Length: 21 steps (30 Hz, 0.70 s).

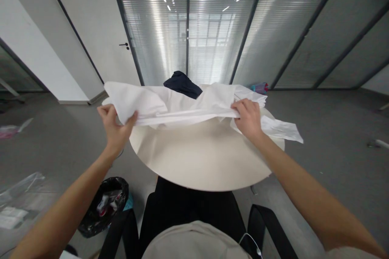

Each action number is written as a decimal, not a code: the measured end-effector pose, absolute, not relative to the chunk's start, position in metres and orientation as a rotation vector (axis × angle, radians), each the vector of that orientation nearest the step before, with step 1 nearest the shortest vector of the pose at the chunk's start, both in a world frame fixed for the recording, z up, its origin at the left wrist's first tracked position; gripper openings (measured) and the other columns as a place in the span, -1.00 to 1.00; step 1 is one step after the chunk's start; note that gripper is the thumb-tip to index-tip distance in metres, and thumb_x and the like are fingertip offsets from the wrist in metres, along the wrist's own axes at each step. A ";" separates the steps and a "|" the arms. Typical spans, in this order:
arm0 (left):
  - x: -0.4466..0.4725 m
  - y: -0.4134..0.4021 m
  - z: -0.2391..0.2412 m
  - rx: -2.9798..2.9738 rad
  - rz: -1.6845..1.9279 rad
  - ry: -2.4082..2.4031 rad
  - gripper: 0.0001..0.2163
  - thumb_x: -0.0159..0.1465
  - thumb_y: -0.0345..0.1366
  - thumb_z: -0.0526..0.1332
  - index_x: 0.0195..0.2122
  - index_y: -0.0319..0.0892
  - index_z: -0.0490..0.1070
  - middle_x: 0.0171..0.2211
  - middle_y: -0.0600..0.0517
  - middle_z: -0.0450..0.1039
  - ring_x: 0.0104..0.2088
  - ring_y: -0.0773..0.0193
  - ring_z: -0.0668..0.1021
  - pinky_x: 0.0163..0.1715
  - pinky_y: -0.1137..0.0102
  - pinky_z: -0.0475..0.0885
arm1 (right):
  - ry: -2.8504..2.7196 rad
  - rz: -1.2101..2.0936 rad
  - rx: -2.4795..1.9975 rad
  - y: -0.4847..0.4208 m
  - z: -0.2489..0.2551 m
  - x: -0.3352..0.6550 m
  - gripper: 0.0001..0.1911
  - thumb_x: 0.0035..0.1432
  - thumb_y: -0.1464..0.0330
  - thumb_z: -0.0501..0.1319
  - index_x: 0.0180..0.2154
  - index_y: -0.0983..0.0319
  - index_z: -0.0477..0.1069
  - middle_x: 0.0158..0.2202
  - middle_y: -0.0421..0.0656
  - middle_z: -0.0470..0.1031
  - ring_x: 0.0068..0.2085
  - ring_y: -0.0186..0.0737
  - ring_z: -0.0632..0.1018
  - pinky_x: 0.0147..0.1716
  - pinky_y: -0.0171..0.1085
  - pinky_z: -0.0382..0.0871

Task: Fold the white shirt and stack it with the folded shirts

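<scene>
A white shirt (194,107) stretches between my two hands across the far half of a round table (200,158). My left hand (117,127) grips its left end, thumb and fingers closed on the cloth just past the table's left edge. Over the table's right side, my right hand (248,117) pinches the near edge of the shirt. What looks like a sleeve trails beyond that hand and past the table's right rim. Behind the white fabric sits a bunched dark navy cloth (182,85), its lower part hidden.
A bin with a black liner (106,206) stands on the floor at lower left, holding rubbish. Black chair armrests (270,226) flank my lap. Clear plastic packaging (21,190) lies at far left. Beyond the table is a glass partition with blinds (212,28).
</scene>
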<state>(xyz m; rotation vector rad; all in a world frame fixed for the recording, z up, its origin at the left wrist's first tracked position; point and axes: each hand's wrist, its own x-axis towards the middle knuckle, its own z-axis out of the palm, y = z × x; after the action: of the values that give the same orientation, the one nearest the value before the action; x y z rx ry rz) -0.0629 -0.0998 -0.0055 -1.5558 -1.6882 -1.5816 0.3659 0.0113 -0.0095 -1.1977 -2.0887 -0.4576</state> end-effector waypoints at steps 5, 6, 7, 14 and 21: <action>-0.047 -0.159 -0.054 -2.132 -1.217 -1.794 -0.77 0.25 -0.05 0.24 -0.36 -0.11 0.47 -0.17 -0.08 0.45 -0.13 0.07 0.55 -0.12 0.26 0.51 | -2.617 -0.117 -1.258 -0.019 -0.044 0.412 -0.72 0.06 0.54 0.11 -0.22 0.21 0.49 -0.21 -0.03 0.52 -0.12 0.01 0.52 -0.09 -0.07 0.30; -0.049 -0.171 -0.058 -2.244 -1.167 -1.828 -0.78 0.27 -0.08 0.22 -0.35 -0.10 0.49 -0.22 -0.06 0.50 -0.21 0.09 0.57 -0.19 0.28 0.51 | -2.657 0.003 -1.254 -0.027 -0.047 0.419 -0.77 0.11 0.48 0.13 -0.21 0.20 0.49 -0.20 -0.05 0.54 -0.12 0.00 0.53 -0.08 -0.08 0.31; -0.052 -0.181 -0.059 -2.332 -1.128 -1.859 -0.79 0.28 -0.10 0.22 -0.36 -0.09 0.51 -0.29 -0.04 0.54 -0.29 0.11 0.59 -0.27 0.30 0.51 | -2.674 0.127 -1.255 -0.034 -0.047 0.426 -0.81 0.16 0.39 0.16 -0.20 0.18 0.50 -0.20 -0.07 0.55 -0.12 0.00 0.54 -0.08 -0.08 0.33; -0.079 -0.200 -0.019 -2.208 -1.676 -1.784 -0.62 0.32 -0.06 0.06 -0.62 0.07 0.43 -0.64 0.05 0.40 -0.61 0.13 0.45 -0.61 0.21 0.36 | -2.470 0.521 -1.322 -0.059 -0.011 0.437 -0.50 0.34 0.00 -0.01 -0.42 0.14 0.50 -0.34 -0.07 0.54 -0.27 -0.04 0.57 -0.24 -0.12 0.45; -0.078 -0.093 -0.017 -2.180 -1.215 -1.954 -0.56 0.31 0.09 0.11 0.01 -0.08 0.51 0.14 -0.04 0.49 0.10 -0.05 0.53 0.00 0.11 0.50 | -2.514 -0.062 -1.150 -0.058 -0.037 0.407 -0.48 0.33 0.07 0.13 0.22 0.13 0.39 0.26 0.04 0.37 0.25 0.13 0.39 0.18 0.15 0.29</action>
<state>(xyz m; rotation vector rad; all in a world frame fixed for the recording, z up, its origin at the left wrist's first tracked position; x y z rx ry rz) -0.0782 -0.0929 -0.0168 -2.1804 -1.9542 -1.2149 0.4068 -0.0579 -0.0370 -1.1495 -2.5139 -0.0618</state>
